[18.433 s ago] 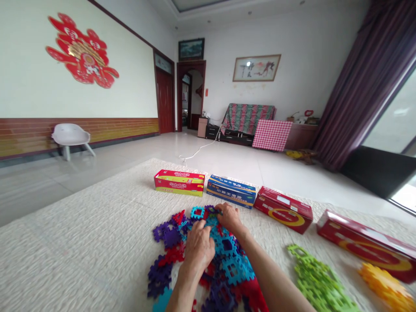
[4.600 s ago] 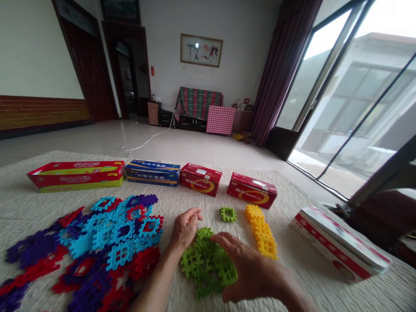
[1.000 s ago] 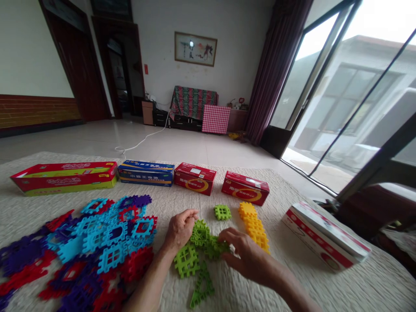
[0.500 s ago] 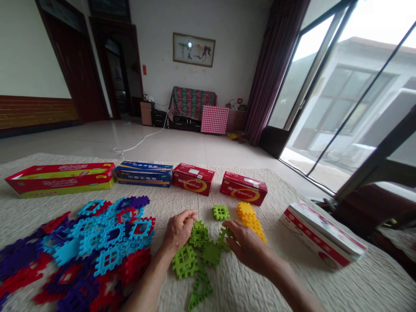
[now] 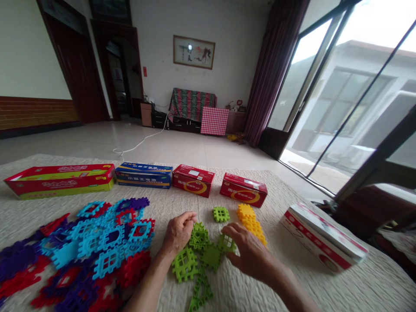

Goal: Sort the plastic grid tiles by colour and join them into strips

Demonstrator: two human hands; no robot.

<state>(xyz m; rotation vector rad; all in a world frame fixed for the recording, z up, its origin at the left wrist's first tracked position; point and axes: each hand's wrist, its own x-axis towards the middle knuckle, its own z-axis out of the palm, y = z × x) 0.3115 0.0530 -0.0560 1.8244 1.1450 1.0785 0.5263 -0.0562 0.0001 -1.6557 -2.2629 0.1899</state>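
Note:
My left hand [image 5: 178, 234] rests loosely curled on the quilted cream rug [image 5: 286, 286], holding nothing, just right of a heap of blue, red and purple interlocking plastic tiles [image 5: 97, 249]. My right hand [image 5: 246, 249] reaches over a lime-green waffle tile [image 5: 226, 243], its fingertips at the tile's edge. Several more green tiles [image 5: 185, 264] lie between my hands, and one stands apart [image 5: 221, 214]. A stack of yellow-orange tiles [image 5: 250, 223] lies just past my right fingers, its lower end hidden by them.
Four cardboard battery boxes stand in a row beyond the tiles: a long red one [image 5: 60, 181], a blue one [image 5: 143, 175] and two red ones [image 5: 193, 180]. A white and red box [image 5: 323, 238] lies to the right. A glass door [image 5: 338, 99] lies beyond.
The green tiles have spread out from their earlier heap. My right hand has pulled back toward me, and the tile under it now lies flatter. My left hand has barely moved.

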